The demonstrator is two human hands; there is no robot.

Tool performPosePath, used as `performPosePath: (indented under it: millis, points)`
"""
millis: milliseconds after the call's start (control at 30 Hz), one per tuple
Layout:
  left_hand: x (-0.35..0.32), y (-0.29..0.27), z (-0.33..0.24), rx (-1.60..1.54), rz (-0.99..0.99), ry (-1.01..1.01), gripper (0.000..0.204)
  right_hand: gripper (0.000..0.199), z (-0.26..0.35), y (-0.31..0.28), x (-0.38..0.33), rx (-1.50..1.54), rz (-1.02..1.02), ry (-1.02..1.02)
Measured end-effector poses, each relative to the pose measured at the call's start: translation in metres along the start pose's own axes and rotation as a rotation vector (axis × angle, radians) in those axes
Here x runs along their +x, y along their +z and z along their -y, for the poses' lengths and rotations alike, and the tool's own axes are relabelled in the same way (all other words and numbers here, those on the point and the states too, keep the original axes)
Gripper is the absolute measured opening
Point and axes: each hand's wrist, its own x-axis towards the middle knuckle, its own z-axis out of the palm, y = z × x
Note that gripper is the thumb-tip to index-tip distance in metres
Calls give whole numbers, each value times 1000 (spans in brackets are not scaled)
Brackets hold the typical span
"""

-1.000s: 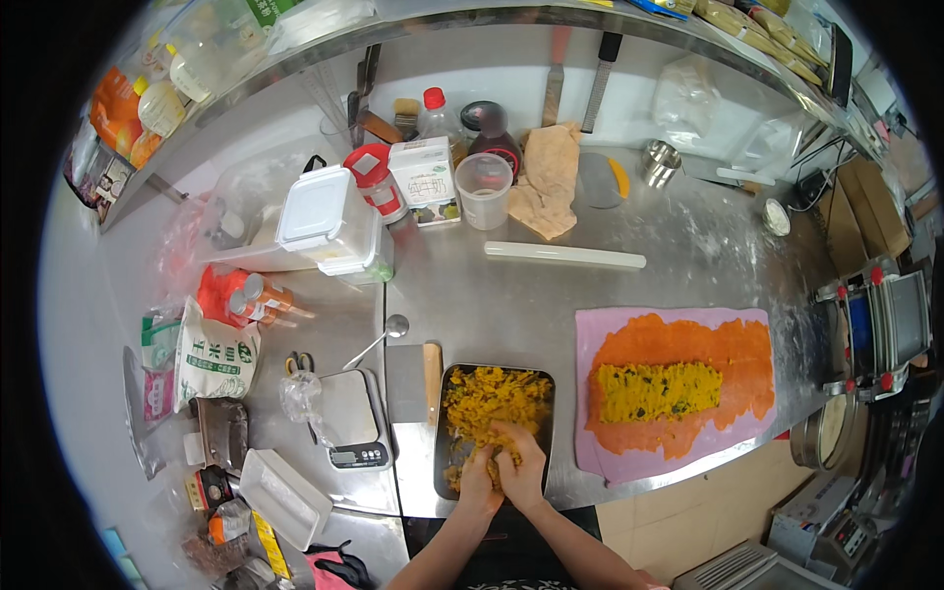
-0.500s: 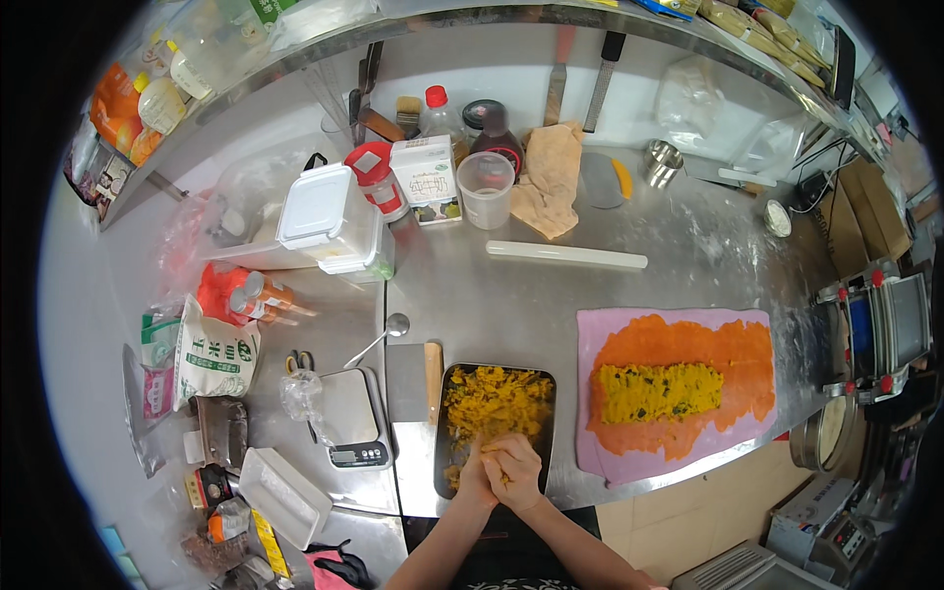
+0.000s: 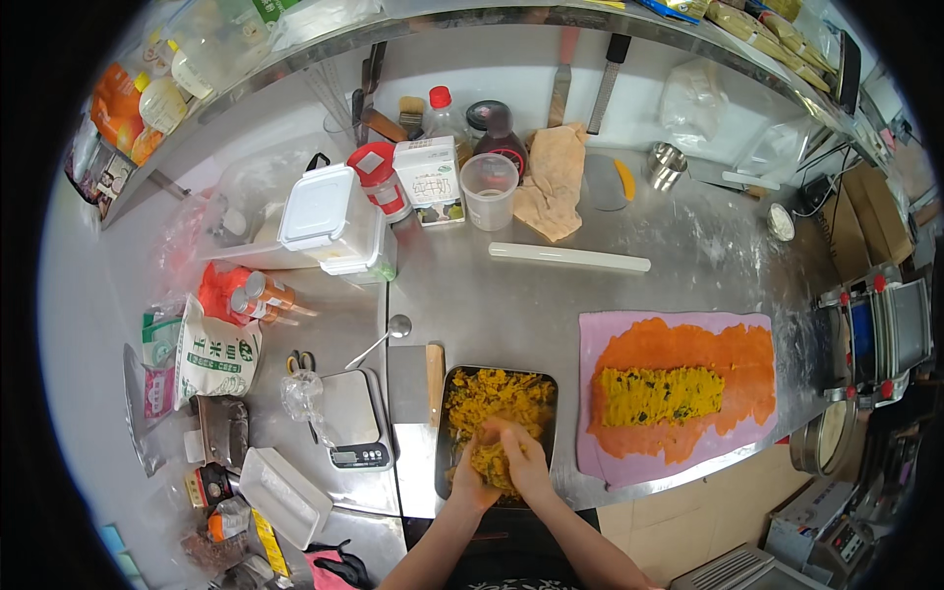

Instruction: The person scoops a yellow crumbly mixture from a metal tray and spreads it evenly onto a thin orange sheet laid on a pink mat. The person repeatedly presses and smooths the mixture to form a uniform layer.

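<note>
1. Two hands, the left hand [image 3: 475, 464] and the right hand [image 3: 524, 457], are pressed together over the near end of a dark metal tray [image 3: 547, 393], clamped around a lump of yellow filling [image 3: 492, 462].
2. More of the yellow mixture [image 3: 497, 393] is spread in the tray's far half.
3. An orange dough sheet [image 3: 678, 349], seemingly on a pink mat [image 3: 590, 334], lies just right of the tray.
4. A digital scale [image 3: 352, 418] is seen to the left.

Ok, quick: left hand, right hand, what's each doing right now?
Left hand: cupped around a lump of yellow filling over the tray.
Right hand: closed over the same lump, pressing it against the left.
</note>
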Motion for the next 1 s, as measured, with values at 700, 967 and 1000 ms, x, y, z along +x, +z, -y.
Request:
performPosePath:
  millis: [700, 967, 1000]
  points:
    - [15, 7, -3, 154, -31, 4, 45, 15, -19, 1, -2, -665, 0, -722]
    - [5, 3, -11, 1, 62, -49, 55, 38, 30, -2, 10, -243, 193, -214]
    - [5, -1, -8, -18, 53, -48, 53, 41, 35, -1, 6, -395, 180, -367]
